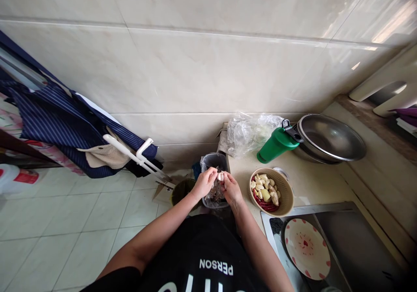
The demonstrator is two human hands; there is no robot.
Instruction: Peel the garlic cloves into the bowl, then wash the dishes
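Observation:
My left hand (204,182) and my right hand (231,187) are close together over a grey bin (214,161) lined with a plastic bag, which holds peel scraps. Both hands pinch a small white garlic clove (221,176) between their fingertips. To the right, on the counter, a tan bowl (286,200) holds peeled garlic cloves, a piece of ginger and red chillies.
On the counter (312,183) stand a green bottle (276,145), a crumpled clear plastic bag (247,132) and a steel basin (330,138). A patterned plate (306,248) lies on the dark stovetop. Striped cloth (61,123) and a white hanger (137,156) lean on the wall, left.

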